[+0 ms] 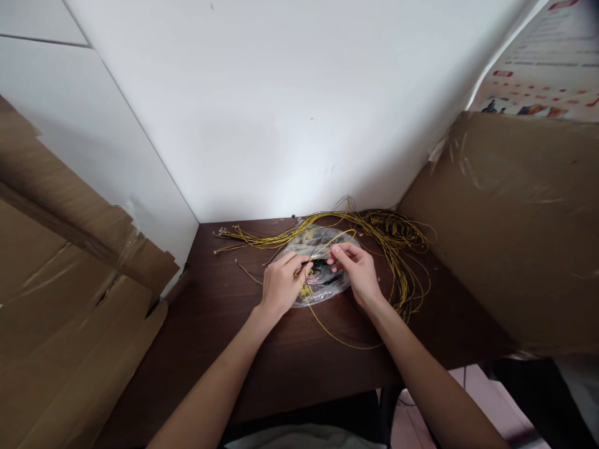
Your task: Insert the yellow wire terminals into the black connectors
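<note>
Over a clear plastic bag (334, 289) of small black and yellow parts, both my hands work on a thin yellow wire (322, 325). My left hand (283, 280) is closed, with thumb and fingers pinching the wire. To its right, my right hand (355, 269) pinches the same wire between thumb and forefinger. From my hands the wire loops up behind the fingers and sags in a curve toward my right forearm. Whatever sits at the fingertips is too small to make out. Behind the bag lies a long bundle of yellow and black wires (281, 237).
The wire bundle coils up at the back right of the dark brown table (224, 349). Cardboard (505, 231) walls in the right side, and more cardboard (70, 312) stands at the left. A white panel (281, 112) rises behind the table.
</note>
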{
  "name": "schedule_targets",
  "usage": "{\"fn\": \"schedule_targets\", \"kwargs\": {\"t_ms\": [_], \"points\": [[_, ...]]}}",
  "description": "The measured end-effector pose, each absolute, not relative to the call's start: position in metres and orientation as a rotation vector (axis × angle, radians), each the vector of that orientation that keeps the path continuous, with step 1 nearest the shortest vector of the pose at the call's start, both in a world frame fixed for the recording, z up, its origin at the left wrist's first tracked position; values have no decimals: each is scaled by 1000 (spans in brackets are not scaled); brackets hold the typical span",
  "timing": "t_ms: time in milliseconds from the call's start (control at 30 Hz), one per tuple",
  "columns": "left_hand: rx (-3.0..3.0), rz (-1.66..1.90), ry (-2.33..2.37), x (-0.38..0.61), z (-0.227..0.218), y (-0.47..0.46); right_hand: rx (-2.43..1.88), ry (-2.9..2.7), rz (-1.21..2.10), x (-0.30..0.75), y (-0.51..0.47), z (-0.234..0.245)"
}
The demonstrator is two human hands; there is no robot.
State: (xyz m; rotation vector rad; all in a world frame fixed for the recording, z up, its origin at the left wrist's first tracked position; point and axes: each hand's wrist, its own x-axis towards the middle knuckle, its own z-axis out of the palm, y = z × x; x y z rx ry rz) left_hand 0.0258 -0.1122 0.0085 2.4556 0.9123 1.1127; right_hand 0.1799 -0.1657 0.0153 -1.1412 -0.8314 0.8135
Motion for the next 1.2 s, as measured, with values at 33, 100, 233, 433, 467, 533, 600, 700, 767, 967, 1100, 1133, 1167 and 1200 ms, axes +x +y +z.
{"fn": "schedule_targets", "kwargs": {"t_ms": [33, 100, 233, 433, 467, 533, 600, 700, 767, 967, 1100, 1133, 1167, 1200], "points": [[2461, 1109, 912, 26, 9, -112, -1143, -862, 830, 179, -166, 15], [2477, 1100, 896, 26, 9, -113, -1148, -925, 876, 178, -166, 14], [2516, 1079, 860, 27, 9, -114, -1172, -991, 946, 177, -166, 13], [2531, 1075, 836, 27, 9, -113, -1209, -919, 913, 179, -166, 13], [2529, 1072, 838, 27, 9, -113, -1209, -916, 901, 179, -166, 13], [2518, 1069, 842, 27, 9, -113, -1205, -905, 879, 180, -166, 14], [2500, 1072, 837, 26, 9, -112, -1201, -880, 865, 181, -167, 14], [2476, 1070, 833, 26, 9, -112, -1192, -824, 848, 182, -167, 16], [2467, 1068, 849, 26, 9, -111, -1178, -782, 835, 184, -167, 16], [2465, 1096, 860, 26, 9, -111, -1164, -693, 743, 186, -165, 17], [2469, 1086, 883, 25, 8, -111, -1161, -700, 758, 185, -166, 17], [2469, 1082, 889, 25, 8, -112, -1164, -718, 784, 184, -166, 16], [2467, 1079, 892, 25, 8, -112, -1169, -745, 811, 183, -166, 16], [2466, 1075, 891, 25, 8, -112, -1175, -783, 835, 182, -166, 15]]}}
